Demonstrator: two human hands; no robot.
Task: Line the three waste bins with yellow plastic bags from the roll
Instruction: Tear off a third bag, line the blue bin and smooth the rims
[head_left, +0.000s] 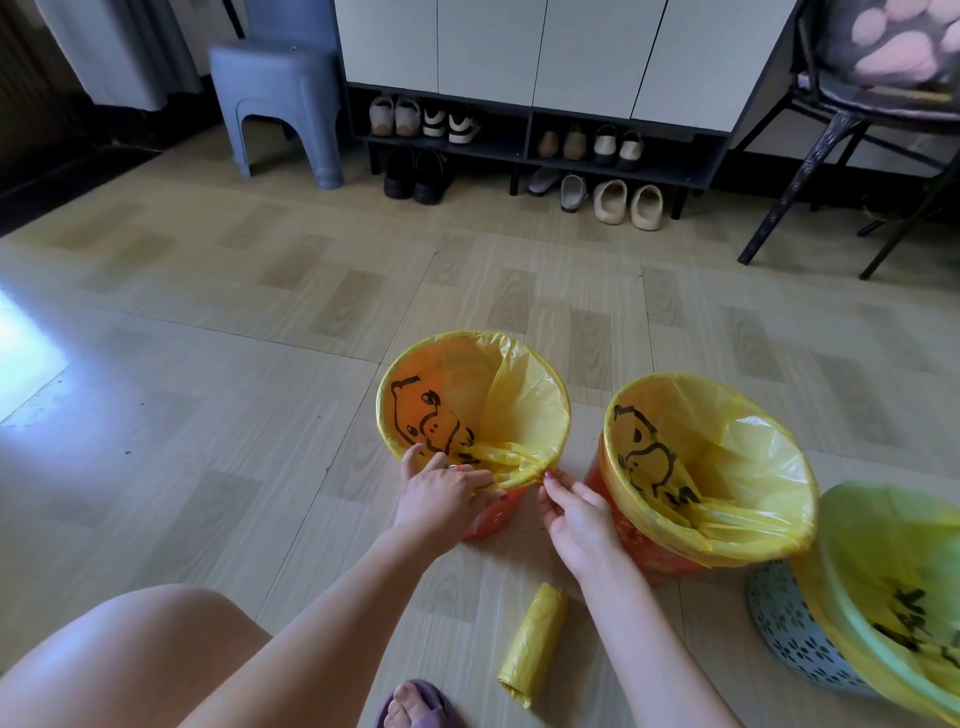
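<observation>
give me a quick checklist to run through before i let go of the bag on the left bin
1. Yellow plastic bag folded over the far rim of the left orange bin: ok, it wraps the rim there.
2. Near rim under the left hand and right hand: not ok, the film is bunched and both hands are pinching it.
3. Bag pushed down to the bin bottom: cannot tell, folds hide it.
4. Middle orange bin lined: ok, its bag overhangs the rim all round.
5. Pale patterned bin at right lined: ok where visible; part is cut off by the frame.
6. Yellow bag roll clear of the bins: ok, lying on the floor.
</observation>
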